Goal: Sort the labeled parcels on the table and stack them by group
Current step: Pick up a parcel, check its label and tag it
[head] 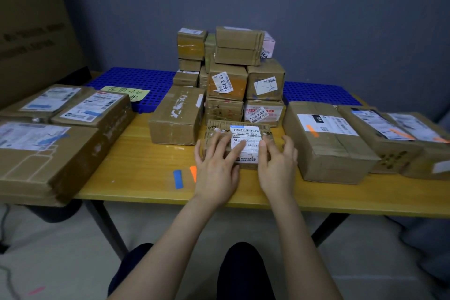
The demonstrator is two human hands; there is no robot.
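A small flat cardboard parcel (246, 129) with a white barcode label lies at the middle of the yellow table (136, 165). My left hand (216, 168) rests on its left part with straight fingers, the forefinger on the label. My right hand (277, 165) lies on its right side, fingers spread over the edge. Behind it rises a pile of several small labeled boxes (233, 66). A long brown box (177, 114) stands just left of the parcel. On the left sit three large flat parcels (46, 153); on the right three more parcels (326, 141) carry orange marks.
A blue strip (178, 179) and an orange strip (193, 173) of tape are stuck near the table's front edge. A blue perforated mat (136, 80) with a yellow-green handwritten note (126, 92) covers the back. A big carton (31, 19) stands far left.
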